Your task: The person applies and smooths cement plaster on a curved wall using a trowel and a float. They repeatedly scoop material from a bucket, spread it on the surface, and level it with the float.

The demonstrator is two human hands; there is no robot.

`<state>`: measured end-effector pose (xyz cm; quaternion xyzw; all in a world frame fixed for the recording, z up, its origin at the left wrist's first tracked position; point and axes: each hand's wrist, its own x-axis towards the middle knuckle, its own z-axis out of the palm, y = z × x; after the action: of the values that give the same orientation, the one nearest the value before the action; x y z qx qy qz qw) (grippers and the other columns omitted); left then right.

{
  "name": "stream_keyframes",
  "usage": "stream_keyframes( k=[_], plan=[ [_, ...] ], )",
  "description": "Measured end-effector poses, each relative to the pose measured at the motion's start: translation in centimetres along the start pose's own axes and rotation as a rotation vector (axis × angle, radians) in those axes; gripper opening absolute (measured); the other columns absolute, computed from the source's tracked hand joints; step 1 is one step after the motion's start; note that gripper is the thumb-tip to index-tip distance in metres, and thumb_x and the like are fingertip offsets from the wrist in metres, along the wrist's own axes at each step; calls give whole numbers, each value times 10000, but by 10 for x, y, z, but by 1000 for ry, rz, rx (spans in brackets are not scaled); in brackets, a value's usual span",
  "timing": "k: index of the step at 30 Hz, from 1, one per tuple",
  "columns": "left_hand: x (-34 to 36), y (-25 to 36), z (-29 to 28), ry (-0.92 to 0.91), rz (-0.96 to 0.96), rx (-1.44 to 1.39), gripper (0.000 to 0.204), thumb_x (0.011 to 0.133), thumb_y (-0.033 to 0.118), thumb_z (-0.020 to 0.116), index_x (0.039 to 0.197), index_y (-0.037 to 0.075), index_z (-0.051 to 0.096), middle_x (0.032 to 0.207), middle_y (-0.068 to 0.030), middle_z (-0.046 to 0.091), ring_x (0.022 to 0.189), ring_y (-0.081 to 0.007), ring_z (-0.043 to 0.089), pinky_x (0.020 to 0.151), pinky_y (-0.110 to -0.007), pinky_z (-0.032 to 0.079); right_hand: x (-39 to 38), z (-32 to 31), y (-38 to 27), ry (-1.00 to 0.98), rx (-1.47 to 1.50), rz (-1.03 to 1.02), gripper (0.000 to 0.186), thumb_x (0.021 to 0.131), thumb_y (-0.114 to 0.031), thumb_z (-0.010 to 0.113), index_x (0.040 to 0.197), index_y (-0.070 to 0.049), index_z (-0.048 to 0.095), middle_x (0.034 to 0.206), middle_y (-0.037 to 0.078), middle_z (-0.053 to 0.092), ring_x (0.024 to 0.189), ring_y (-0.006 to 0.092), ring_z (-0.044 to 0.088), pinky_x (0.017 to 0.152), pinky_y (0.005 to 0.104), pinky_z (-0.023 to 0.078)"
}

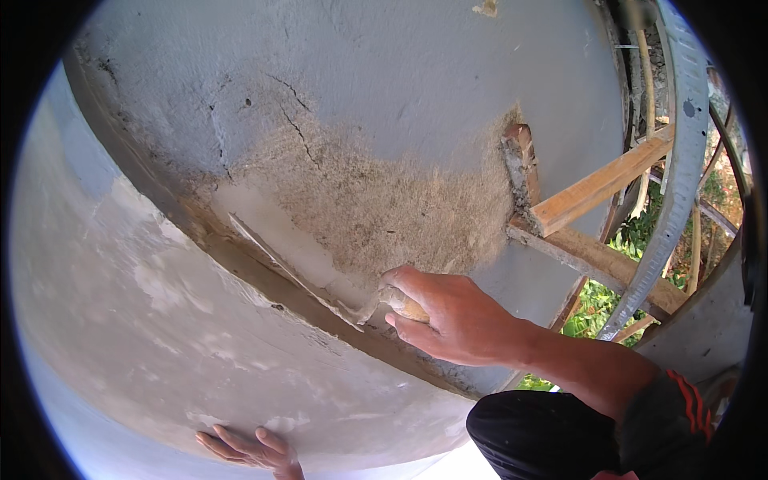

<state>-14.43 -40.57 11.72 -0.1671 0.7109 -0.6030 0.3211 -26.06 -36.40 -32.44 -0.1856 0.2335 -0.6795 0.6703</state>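
My right hand (456,316) is closed around the rounded handle of a plastering trowel (410,308). Wet-looking grey mortar coats the trowel's neck, and its long blade lies along a rough, bare patch (384,208) of the grey wall (448,72). Beside the blade runs a brown, mortar-streaked ledge (192,220). At the lower left, my left hand (252,450) rests with fingers spread on a smooth, pale plastered surface (184,320); nothing is in it.
Wooden beams (604,182) meet the wall at the right, beside a short, mortar-crusted wood block (522,164). A curved, perforated metal strip (680,168) passes in front of the beams. Green leaves (596,308) show beyond. Cracks (300,136) mark the wall. My dark-clothed knee (540,432) is at the bottom.
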Motion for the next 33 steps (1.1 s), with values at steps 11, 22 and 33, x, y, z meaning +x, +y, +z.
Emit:
stream_keyframes(
  k=[11, 22, 33],
  plan=[
    [7, 6, -5, 17, 5, 2, 725, 1190, 563, 320, 1725, 76, 361, 1793, -278, 255, 1637, -486, 297, 1271, -665, 285, 22, 7, -16, -8, -97, -85, 381, 1044, -189, 748, 1307, 11, 559, 905, 219, 720, 782, 393, 750, 662, 492, 566],
    [7, 10, -5, 14, -7, -17, 718, 1189, 552, 343, 1724, 74, 367, 1790, -281, 260, 1638, -488, 293, 1277, -653, 285, 16, 10, -44, 131, -104, -191, 367, 1037, -156, 756, 1277, 17, 538, 921, 230, 726, 755, 383, 762, 617, 474, 581],
    [8, 6, -2, 39, 22, -17, 707, 1192, 541, 332, 1724, 78, 370, 1789, -284, 263, 1632, -490, 307, 1268, -653, 302, 37, 12, -14, 71, -187, -213, 359, 1061, -194, 740, 1271, 7, 530, 862, 196, 683, 740, 360, 725, 612, 472, 555]
  ],
)
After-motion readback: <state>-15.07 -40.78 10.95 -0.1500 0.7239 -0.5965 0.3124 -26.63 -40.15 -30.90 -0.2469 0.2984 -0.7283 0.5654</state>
